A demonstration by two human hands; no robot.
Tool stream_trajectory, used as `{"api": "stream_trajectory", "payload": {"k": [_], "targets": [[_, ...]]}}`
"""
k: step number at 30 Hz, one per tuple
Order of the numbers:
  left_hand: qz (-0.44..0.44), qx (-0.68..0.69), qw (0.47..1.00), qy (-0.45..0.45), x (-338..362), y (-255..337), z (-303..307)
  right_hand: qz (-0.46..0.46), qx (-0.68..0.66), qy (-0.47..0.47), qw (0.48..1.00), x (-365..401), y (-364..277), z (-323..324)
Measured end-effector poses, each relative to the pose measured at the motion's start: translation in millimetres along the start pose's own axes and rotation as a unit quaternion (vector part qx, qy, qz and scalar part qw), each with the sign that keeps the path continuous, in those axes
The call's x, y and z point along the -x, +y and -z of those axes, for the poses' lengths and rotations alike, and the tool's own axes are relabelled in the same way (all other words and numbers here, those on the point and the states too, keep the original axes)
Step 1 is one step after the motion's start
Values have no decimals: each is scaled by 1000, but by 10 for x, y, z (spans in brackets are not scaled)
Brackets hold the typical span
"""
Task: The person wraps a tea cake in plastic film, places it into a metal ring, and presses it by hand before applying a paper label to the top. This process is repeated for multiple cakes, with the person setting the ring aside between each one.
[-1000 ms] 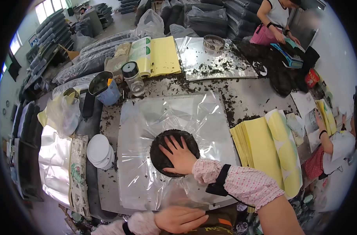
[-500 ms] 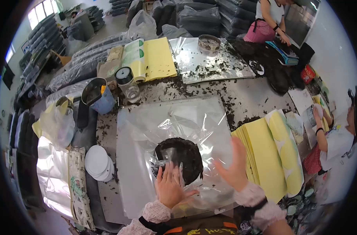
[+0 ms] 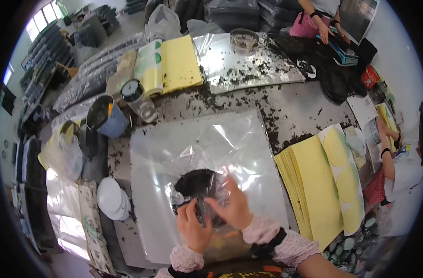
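Note:
A round dark cake of flaky dried material (image 3: pixel 195 181), perhaps seaweed, lies on a stack of clear plastic sheets (image 3: pixel 151 222) in front of me. Crinkled clear plastic film (image 3: pixel 193 157) spreads around it and over part of it. At the cake's near left edge, my left hand (image 3: pixel 194 229) has its fingers curled onto the film. My right hand (image 3: pixel 233 204) grips the film at the cake's right side, thumb pointing toward the left hand. Both hands partly hide the cake's near half.
Yellow sheets and round labels (image 3: pixel 309 185) lie to the right. White discs (image 3: pixel 112 199), a blue cup (image 3: pixel 114 123) and a lidded clear jar (image 3: pixel 144 106) stand left. Dark flakes litter the table and a metal plate (image 3: pixel 244 69). Two people work at the far and right sides.
My right hand has come in from the right and closed on the film beside the cake. My left hand has curled its fingers and shifted slightly left. The view has tilted slightly.

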State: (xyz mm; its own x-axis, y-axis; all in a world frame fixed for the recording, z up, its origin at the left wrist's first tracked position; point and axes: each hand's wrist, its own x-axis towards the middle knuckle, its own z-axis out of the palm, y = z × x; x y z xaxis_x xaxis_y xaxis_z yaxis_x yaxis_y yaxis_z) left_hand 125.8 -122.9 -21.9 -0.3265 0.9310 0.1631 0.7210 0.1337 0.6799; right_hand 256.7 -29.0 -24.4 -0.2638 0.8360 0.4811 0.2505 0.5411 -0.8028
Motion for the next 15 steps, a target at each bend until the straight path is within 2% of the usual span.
{"api": "stream_trajectory", "payload": {"k": [1,2,5,6,7,9,10,11,12,14,15], "targets": [[-38,44,998,36,51,-104,38,99,25,-71,992,-45,0,-78],[-74,90,991,71,40,-191,58,119,71,-128,982,-21,-78,-12],[-26,355,929,100,-284,-69,195,65,109,-162,979,78,-25,-155],[-68,244,967,-15,-285,-189,203,63,88,-198,974,7,-84,-84],[-129,76,986,-69,-400,-75,181,60,67,-233,968,-62,-145,-14],[-167,-10,980,-106,-456,-42,150,63,-22,-295,953,-153,-22,190],[-161,-15,981,-106,-460,-88,126,59,-183,-224,955,-124,74,314],[-154,-19,982,-105,-432,-144,73,-27,-134,-91,986,-197,169,259],[-145,-21,983,-106,-421,-164,17,-116,-82,44,989,-306,222,211],[-92,21,992,-87,-429,-99,2,-195,-95,123,969,-513,189,86],[-64,40,994,-77,-430,-74,-9,-180,-165,66,967,-709,75,-16]]}}
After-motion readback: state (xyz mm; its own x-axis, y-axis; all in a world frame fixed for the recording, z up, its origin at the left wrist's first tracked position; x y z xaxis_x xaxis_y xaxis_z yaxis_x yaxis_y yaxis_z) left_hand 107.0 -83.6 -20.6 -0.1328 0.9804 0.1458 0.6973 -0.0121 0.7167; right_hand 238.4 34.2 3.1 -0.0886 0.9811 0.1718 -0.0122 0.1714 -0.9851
